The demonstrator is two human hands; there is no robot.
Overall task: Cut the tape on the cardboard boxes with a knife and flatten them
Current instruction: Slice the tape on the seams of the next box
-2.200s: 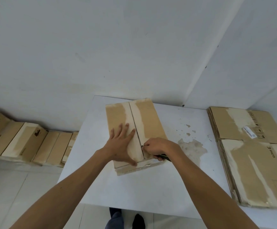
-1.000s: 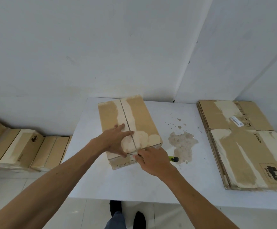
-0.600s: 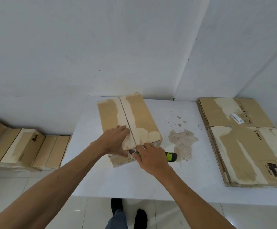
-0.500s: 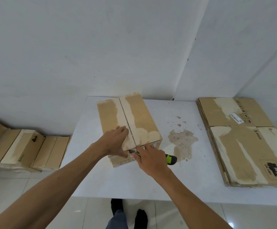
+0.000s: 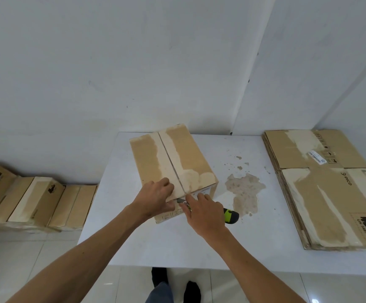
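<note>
Our fingers [image 5: 166,186] on the left hand [image 5: 155,199] curl over the near top edge of the cardboard box [image 5: 173,162], with the thumb hooked against its front face, so we grip the left flap at the corner of the seam. Our right hand [image 5: 203,212] wraps around the knife [image 5: 230,216], its forefinger stretched forward along the spine; the short metal blade sits at the near end of the centre seam, right where the top meets the front face, and the green and black handle end sticks out behind our palm. The box stands closed near the middle of the white table [image 5: 177,246], its two top flaps meeting along a straight seam, so we cannot see anything inside it. A brownish stain [image 5: 244,193] marks the tabletop just right of the box. At the right end of the table lies a stack of flattened boxes [image 5: 326,189]. On the floor to our left, a row of closed boxes [image 5: 35,202] stands against the wall.
</note>
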